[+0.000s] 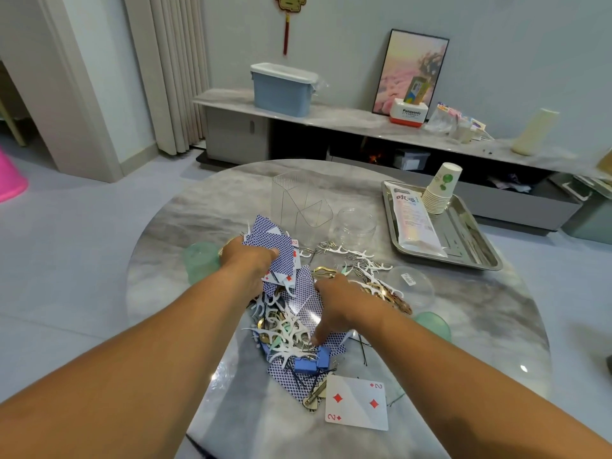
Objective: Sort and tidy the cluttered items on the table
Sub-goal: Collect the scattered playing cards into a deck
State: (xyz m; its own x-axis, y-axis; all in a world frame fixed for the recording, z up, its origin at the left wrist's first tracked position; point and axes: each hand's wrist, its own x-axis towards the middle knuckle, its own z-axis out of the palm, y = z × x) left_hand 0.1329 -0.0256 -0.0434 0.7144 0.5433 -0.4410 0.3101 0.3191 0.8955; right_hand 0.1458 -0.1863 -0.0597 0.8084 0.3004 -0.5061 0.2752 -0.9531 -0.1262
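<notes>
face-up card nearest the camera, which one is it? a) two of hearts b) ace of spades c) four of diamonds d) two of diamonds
d: the face-up card at the table's near edge shows two red diamond pips and a 2 in its corners.

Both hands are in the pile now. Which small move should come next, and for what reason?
Probably the right hand should pinch the blue-backed playing card under its fingers and pass it to the left hand, which already grips a bunch of blue-backed cards. Cards lie mixed with white floss picks, so gathering them first seems sensible.
</notes>
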